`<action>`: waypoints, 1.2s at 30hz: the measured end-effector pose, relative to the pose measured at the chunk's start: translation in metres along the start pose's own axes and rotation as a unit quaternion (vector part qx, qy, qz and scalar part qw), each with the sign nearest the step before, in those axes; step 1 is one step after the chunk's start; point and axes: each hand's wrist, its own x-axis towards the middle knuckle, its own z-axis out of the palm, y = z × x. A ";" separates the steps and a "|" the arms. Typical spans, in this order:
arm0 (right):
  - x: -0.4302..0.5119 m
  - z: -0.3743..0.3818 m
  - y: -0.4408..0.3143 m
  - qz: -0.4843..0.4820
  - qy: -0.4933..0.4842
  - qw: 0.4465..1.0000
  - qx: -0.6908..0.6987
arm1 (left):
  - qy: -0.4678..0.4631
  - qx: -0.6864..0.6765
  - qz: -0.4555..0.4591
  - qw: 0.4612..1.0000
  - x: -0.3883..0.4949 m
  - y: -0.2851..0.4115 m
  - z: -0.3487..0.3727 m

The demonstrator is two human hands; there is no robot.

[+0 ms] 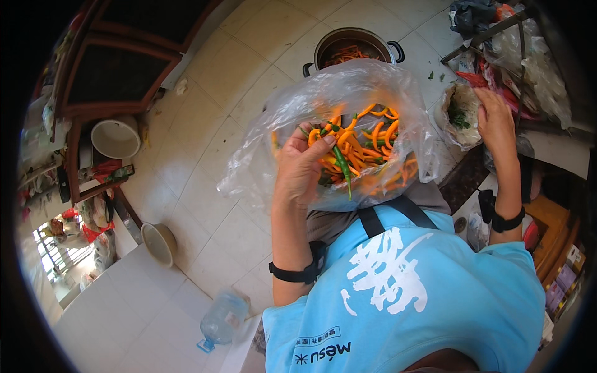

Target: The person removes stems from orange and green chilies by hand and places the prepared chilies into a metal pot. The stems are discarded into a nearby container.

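Note:
My left hand (301, 161) grips several chili peppers over the opening of a clear plastic bag (261, 154). A long green chili pepper (343, 167) hangs tip down below the thumb, with orange ones beside it. The bag rests on my lap and holds many orange chili peppers (389, 133) and some green ones. To the right, my right hand (496, 114) is over the rim of a bag-lined waste bin (459, 133); its fingertips point down, and whether they pinch something small cannot be seen. Green leafy scraps (459, 116) lie inside the bin.
Beyond the bag, a two-handled metal pot (322, 44) with orange chili peppers stands on the tiled floor. A rack with plastic bags (536, 65) is close behind the bin. Leftward are a wooden cabinet (123, 72), a pale bucket (116, 137), a basin (159, 245) and a water jug (224, 317).

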 end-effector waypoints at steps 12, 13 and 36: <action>-0.025 0.043 -0.185 -0.004 -0.246 0.749 0.615 | 0.019 0.020 0.031 0.999 -0.007 -0.005 0.008; -0.025 0.051 -0.188 0.020 -0.268 0.713 0.647 | 0.015 0.025 0.038 0.999 -0.007 -0.008 0.008; -0.011 0.064 -0.190 0.187 -0.207 0.602 0.749 | -0.061 0.202 0.120 0.970 -0.039 -0.017 0.045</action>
